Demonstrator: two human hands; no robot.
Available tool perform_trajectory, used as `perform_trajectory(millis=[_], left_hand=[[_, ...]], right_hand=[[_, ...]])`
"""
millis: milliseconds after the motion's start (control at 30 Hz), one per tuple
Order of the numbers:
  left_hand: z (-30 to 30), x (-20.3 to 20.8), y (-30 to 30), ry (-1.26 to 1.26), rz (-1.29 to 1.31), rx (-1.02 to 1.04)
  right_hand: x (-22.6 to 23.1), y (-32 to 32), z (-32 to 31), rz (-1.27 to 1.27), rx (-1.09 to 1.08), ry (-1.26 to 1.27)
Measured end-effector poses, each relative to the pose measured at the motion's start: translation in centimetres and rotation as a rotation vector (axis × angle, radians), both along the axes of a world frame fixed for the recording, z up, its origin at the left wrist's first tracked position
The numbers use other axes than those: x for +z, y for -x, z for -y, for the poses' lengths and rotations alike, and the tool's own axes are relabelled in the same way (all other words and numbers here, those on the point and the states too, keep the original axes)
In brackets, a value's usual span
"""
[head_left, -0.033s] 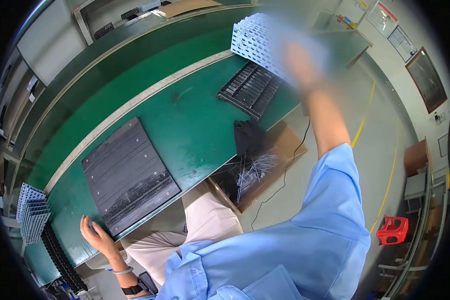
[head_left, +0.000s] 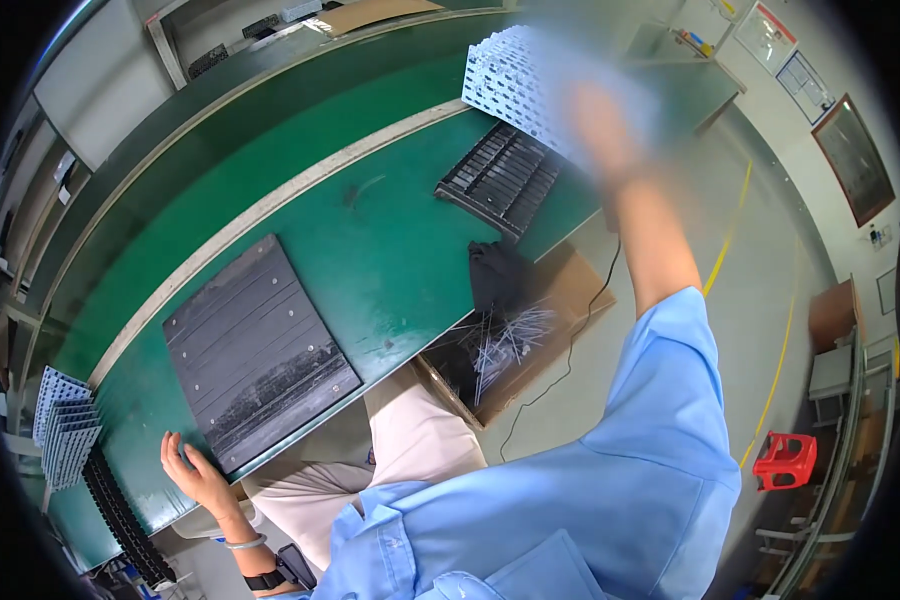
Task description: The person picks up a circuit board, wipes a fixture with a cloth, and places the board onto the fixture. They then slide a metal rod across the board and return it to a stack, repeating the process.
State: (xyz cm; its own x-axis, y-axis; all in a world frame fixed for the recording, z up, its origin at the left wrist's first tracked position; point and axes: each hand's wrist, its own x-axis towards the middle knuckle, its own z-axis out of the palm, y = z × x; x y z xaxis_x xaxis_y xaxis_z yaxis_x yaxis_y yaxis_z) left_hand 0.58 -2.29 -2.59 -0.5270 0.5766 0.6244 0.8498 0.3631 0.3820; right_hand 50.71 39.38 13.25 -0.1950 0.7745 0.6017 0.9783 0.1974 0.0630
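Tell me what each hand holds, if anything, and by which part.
The left hand holds nothing, beside the black board. The right hand is at the pale blue perforated sheets, but blur hides whether it grips them, or where.

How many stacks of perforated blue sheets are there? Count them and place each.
2: one stack by the blurred right hand, another stack at the left end of the green bench. Blur may hide more.

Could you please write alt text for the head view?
A person's right hand, too blurred to show its grip, is at pale-blue perforated pieces toward the right of a green bench. The left hand lies open beside a grooved black board. An open carton by the bench edge holds thin strips.
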Motion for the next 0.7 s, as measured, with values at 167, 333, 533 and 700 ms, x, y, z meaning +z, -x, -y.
perform_trajectory(millis=[167,333,533,700], left_hand=[[-0.2,0.1,-0.4,0.036,0.0,0.004],[-0.3,0.1,-0.4,0.038,0.011,-0.001],[-0.4,-0.1,-0.2,0.028,0.031,-0.007],[-0.3,0.0,-0.2,0.046,0.014,-0.014]], right_hand=[[-0.9,-1.0,-2.0,-0.013,-0.024,0.054],[1.1,-0.3,0.0,-0.011,-0.016,0.112],[1.3,-0.1,0.2,0.03,-0.049,0.163],[-1.7,-1.0,-3.6,0.025,0.005,0.075]])
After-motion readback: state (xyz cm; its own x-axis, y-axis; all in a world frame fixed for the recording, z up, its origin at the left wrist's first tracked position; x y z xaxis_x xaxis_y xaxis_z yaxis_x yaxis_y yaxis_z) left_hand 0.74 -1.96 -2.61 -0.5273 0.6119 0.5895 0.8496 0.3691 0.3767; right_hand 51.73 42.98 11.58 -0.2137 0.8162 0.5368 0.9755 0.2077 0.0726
